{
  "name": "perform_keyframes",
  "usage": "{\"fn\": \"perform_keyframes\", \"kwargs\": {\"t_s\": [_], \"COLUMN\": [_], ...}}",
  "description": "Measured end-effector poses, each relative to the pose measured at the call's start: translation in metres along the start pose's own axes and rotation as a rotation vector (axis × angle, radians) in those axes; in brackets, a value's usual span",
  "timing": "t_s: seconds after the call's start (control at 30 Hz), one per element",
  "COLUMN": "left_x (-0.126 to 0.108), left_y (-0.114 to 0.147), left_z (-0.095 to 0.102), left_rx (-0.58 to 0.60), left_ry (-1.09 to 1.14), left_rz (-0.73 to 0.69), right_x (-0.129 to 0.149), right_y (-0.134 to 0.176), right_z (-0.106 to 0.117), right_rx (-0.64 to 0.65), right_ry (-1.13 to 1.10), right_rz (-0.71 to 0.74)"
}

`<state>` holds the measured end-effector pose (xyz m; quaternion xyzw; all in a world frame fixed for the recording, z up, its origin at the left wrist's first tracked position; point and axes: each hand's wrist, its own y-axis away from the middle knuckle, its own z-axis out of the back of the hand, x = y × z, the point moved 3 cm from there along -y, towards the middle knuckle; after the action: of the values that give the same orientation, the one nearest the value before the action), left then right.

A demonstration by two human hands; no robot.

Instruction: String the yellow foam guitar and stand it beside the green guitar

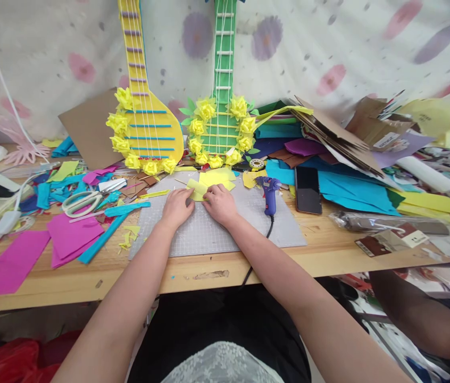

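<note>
Wooden tabletop (pixel 317 236) bears a grey mat (pixel 205 234) where left hand (pixel 177 206) and right hand (pixel 221 204) pinch yellow paper (pixel 197 189), spotted curtain (pixel 297 58) behind.

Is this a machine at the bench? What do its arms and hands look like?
No, they're a person's. The left hand and right hand wear no gloves. The left forearm and right forearm are bare, with no sleeve, watch or bracelet showing. Below are black clothing and whitish, flower-patterned fabric.
</note>
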<state>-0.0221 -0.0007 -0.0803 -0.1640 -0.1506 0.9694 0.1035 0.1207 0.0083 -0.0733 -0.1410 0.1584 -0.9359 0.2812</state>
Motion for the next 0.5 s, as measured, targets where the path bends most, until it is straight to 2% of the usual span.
{"fn": "perform_keyframes", "kwargs": {"t_s": [0.17,0.33,0.5], "left_x": [-0.0075,-0.0066,-0.0017], "left_y": [0.0012,0.0013,-0.0003], "left_z": [0.0027,0.002,0.001], "left_rx": [-0.034,-0.057,-0.068], "left_ry": [-0.074,-0.045,0.016], "left_rz": [0.118,0.123,0.151], "right_x": [0.0007,-0.0008,0.002], "right_y": [-0.0031,-0.0031,-0.0028], "right_z": [-0.0023,-0.0017,-0.0022], "right_rx": [0.015,-0.005,0.031], "right_ry": [0.033,0.002,0.005], "right_rz": [-0.017,-0.038,-0.022]}}
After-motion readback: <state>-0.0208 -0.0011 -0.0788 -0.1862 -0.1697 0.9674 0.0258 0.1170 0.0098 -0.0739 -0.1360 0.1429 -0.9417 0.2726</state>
